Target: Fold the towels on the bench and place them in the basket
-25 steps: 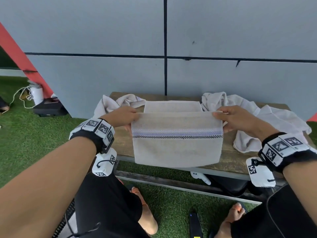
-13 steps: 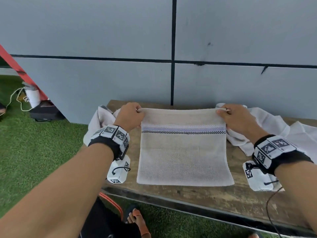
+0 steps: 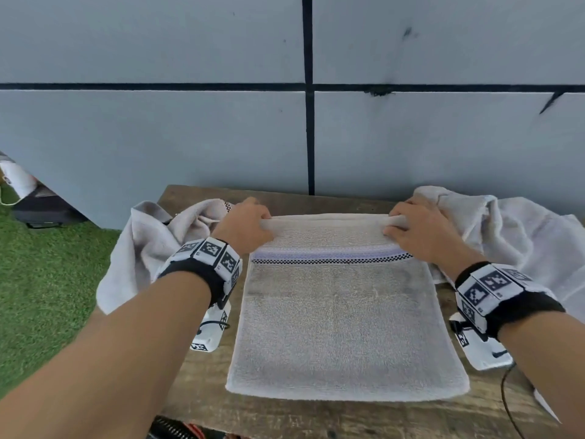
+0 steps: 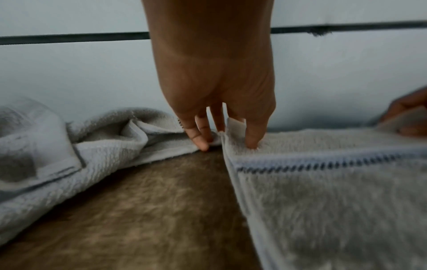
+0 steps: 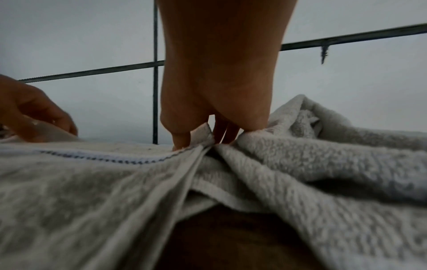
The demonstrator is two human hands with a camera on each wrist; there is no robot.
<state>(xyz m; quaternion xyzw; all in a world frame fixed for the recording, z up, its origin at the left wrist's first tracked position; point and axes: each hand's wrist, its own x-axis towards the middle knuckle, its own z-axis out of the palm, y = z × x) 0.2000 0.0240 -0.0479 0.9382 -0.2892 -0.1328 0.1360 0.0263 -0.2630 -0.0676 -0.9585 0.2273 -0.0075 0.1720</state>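
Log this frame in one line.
left hand: pinches far-left corner | right hand: pinches far-right corner | striped towel: flat on bench

Soft even daylight, faint shadows; blurry wrist views, wide-angle edge distortion.

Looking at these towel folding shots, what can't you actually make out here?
- The basket: in no view.
- Layers of the striped towel: head view shows only the top.
- Left hand and right hand fingertips: tucked under the towel's far edge.
- Crumpled towel at right: cut off by the head view's edge.
- Bench front: cut off below.
- Wrist views: blurred close up.
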